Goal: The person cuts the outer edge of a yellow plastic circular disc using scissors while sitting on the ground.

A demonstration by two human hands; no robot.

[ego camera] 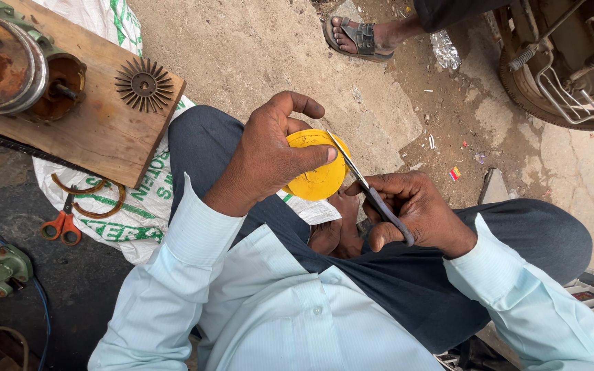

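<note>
The left hand grips a yellow disc, its thumb pressed flat across the disc's face and its fingers curled over the top edge. The disc sits upright above the person's lap, between the two hands. The right hand is clenched around the handles of a pair of dark scissors, just right of the disc; the blades point up and left, and their tips touch the disc's right rim. Below the disc lies a scrap of white paper on the dark trousers.

Well to the left of the disc, a wooden board rests on a white printed sack. On the board stand a rusty round machine part and a small finned metal wheel. Orange-handled scissors lie on the sack's lower left edge, near two curved rusty pieces. Above the disc, on the concrete floor, another person's sandalled foot shows, and far right of it a vehicle wheel.
</note>
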